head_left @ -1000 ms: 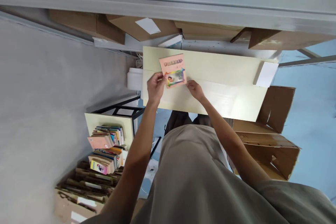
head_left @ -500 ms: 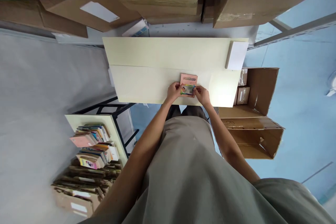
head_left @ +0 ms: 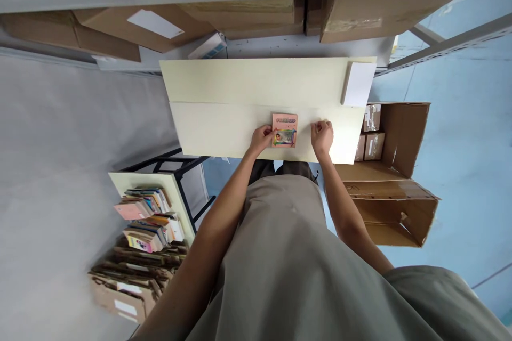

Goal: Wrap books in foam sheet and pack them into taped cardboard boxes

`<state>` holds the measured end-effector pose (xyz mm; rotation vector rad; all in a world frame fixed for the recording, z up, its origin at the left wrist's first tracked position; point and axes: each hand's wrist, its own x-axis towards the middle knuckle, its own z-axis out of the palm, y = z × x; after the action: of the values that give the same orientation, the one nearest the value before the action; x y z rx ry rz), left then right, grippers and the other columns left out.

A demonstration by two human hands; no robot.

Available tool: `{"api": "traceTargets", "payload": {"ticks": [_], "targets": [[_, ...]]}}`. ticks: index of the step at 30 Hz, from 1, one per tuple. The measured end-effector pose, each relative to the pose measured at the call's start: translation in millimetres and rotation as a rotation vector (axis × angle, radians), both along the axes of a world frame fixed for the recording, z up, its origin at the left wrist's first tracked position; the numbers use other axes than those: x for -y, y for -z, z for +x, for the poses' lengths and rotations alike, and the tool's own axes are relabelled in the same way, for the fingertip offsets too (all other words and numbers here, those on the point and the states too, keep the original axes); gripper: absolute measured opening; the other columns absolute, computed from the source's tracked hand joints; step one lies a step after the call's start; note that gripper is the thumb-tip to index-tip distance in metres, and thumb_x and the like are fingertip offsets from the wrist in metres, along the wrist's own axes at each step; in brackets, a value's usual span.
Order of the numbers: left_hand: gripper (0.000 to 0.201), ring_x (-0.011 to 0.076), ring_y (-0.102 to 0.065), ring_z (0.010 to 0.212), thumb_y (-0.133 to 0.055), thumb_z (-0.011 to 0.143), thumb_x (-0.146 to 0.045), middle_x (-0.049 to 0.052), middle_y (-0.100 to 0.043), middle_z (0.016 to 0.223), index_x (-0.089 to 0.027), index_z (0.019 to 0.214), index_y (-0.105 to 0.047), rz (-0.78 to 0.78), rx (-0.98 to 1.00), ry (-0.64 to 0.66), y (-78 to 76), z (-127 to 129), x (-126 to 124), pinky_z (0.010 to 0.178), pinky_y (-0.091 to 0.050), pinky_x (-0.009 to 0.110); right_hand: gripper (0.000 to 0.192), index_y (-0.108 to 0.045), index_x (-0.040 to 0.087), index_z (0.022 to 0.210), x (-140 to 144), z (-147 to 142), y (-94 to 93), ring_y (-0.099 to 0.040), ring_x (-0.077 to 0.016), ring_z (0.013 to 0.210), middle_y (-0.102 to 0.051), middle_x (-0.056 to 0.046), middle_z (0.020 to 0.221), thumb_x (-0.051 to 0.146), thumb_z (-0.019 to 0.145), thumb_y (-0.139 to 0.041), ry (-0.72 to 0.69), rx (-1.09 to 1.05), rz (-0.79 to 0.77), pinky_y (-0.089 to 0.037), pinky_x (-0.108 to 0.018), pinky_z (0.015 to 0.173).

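A small pink book with a colourful picture on its cover lies on the cream tabletop, close to the near edge. My left hand is closed at the book's left edge, its thumb over the cover. To the right of the book, apart from it, my right hand hovers over the table or rests on it. Its fingers are pinched together; whether anything thin is between them is too small to see.
A white block like a paper stack sits at the table's far right corner. Cardboard boxes line the shelf behind. Open cartons stand at the right. At the left, book stacks rest on a stand near flattened cardboard.
My right hand has left the book's right edge and moved right, fingers closed. The left hand stays at the left edge. More of the cover picture now shows.
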<state>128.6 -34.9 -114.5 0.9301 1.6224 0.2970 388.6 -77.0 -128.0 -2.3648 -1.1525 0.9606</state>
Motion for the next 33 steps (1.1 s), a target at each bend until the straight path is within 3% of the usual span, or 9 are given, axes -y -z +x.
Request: {"api": "traceTargets", "payload": {"ticks": [5,9,17,23,28,33], "targets": [[0.032,0.0249,-0.075,0.093,-0.087,0.084,-0.05,0.007,-0.084,0.095,-0.021,0.094,-0.083,0.068,0.091,-0.073,-4.2,-5.3,0.4,0.083,-0.056,0.033,0.029,-0.071,0.022,0.107,-32.3,10.8,-1.1,-0.074,-0.0309,0.097,-0.081,-0.017,0.108,0.046,0.112,-0.055,-0.017,-0.087,-0.045,-0.06,-0.047,0.1],[0.03,0.0257,-0.076,0.089,-0.09,0.083,-0.05,0.006,-0.083,0.089,-0.022,0.088,-0.082,0.033,0.012,-0.096,2.1,1.6,2.7,0.084,-0.057,0.034,0.031,-0.075,0.021,0.109,-46.2,22.9,-2.5,-0.078,-0.032,0.098,-0.085,-0.017,0.108,0.049,0.108,-0.062,-0.015,-0.072,-0.056,-0.062,-0.047,0.098],[0.017,0.0281,-0.078,0.091,-0.091,0.088,-0.039,0.006,-0.084,0.088,-0.023,0.087,-0.084,0.049,-0.166,-0.097,12.6,17.0,-1.1,0.088,-0.056,0.037,0.035,-0.074,0.02,0.106,-16.6,27.0,-21.7,-0.08,-0.034,0.098,-0.086,-0.021,0.108,0.052,0.108,-0.06,-0.049,-0.08,-0.092,-0.064,-0.049,0.095],[0.019,0.03,-0.08,0.092,-0.095,0.085,-0.039,0.006,-0.085,0.088,-0.023,0.09,-0.085,0.037,-0.155,-0.149,18.4,19.6,-3.1,0.088,-0.056,0.038,0.036,-0.069,0.022,0.101,4.2,20.3,-35.6,-0.081,-0.0341,0.096,-0.084,-0.02,0.107,0.056,0.107,-0.059,-0.024,-0.09,-0.097,-0.065,-0.051,0.097],[0.02,0.0293,-0.081,0.095,-0.093,0.085,-0.038,0.008,-0.085,0.094,-0.022,0.094,-0.084,0.006,-0.134,-0.177,25.0,18.8,-0.2,0.09,-0.059,0.038,0.036,-0.069,0.024,0.102,7.8,3.2,-51.5,-0.08,-0.0301,0.097,-0.08,-0.019,0.125,0.056,0.11,-0.054,-0.112,-0.114,0.064,-0.067,-0.049,0.094],[0.017,0.0281,-0.08,0.094,-0.093,0.083,-0.034,0.008,-0.085,0.093,-0.024,0.09,-0.082,0.048,-0.125,-0.172,21.4,14.8,1.3,0.092,-0.059,0.039,0.026,-0.071,0.024,0.101,-0.9,-46.7,-60.0,-0.079,-0.0273,0.1,-0.07,-0.018,0.157,0.044,0.111,-0.058,-0.266,-0.232,0.108,-0.068,-0.05,0.099]]}}
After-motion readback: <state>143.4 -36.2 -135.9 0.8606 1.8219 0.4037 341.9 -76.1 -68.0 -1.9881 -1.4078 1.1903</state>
